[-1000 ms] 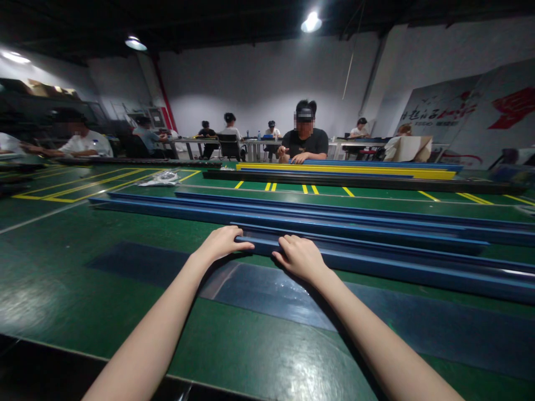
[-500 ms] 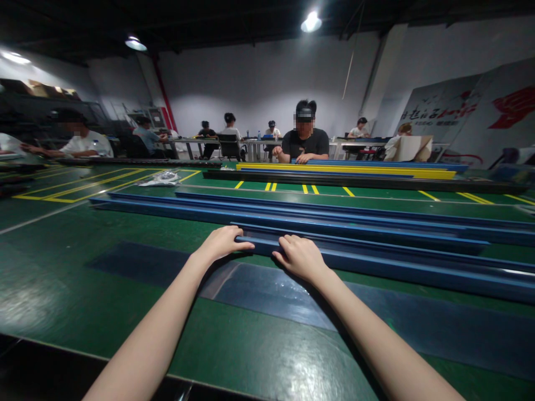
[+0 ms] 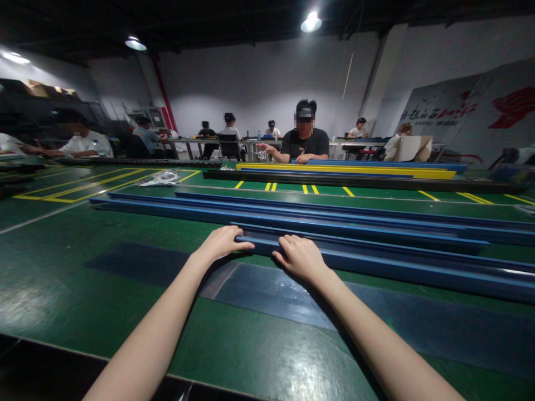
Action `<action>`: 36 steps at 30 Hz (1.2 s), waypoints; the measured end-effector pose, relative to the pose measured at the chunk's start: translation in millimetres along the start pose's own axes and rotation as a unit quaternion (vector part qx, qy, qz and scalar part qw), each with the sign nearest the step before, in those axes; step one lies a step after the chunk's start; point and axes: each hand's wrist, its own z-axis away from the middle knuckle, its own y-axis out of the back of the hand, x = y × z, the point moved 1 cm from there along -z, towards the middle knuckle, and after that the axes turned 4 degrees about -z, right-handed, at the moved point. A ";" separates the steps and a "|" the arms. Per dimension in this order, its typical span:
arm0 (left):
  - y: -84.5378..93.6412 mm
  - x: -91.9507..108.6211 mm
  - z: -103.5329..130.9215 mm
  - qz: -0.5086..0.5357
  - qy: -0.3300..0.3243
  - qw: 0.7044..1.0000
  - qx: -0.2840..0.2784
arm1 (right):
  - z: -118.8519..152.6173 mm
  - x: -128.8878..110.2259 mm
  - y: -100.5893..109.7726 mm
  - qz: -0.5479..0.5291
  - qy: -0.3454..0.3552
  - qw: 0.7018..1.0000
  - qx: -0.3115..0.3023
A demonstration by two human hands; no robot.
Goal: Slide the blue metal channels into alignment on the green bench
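Note:
A long blue channel profile point(image 3: 388, 262) lies across the green table point(image 3: 137, 317), running off to the right. At its left end my left hand point(image 3: 224, 241) grips it, thumb along the near side and fingers over the top. A short way to the right, my right hand point(image 3: 301, 256) is closed on the same profile, fingers curled over its near wall. Under my forearms a flat dark blue translucent strip point(image 3: 271, 289) lies on the table. More blue profiles point(image 3: 167, 208) rest just behind the held one.
Farther back lie a black profile point(image 3: 334, 179), a yellow profile point(image 3: 430, 172) and a clear plastic bag point(image 3: 162, 178). Across the table sits a person in a dark shirt point(image 3: 306, 146). Several other people sit at tables behind and at the left.
The person across the table has moved one hand outward to the left, with something thin and pale at the fingers. My hands have not visibly moved.

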 end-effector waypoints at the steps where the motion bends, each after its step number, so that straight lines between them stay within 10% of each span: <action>1: -0.1 0.0 0.1 0.000 0.001 1.000 -0.001 | 0.1 0.2 -0.3 0.000 0.001 1.000 0.000; 36: 6.7 4.3 1.5 -0.028 -0.021 0.999 0.011 | -0.3 1.5 4.9 -0.025 -0.009 1.000 -0.016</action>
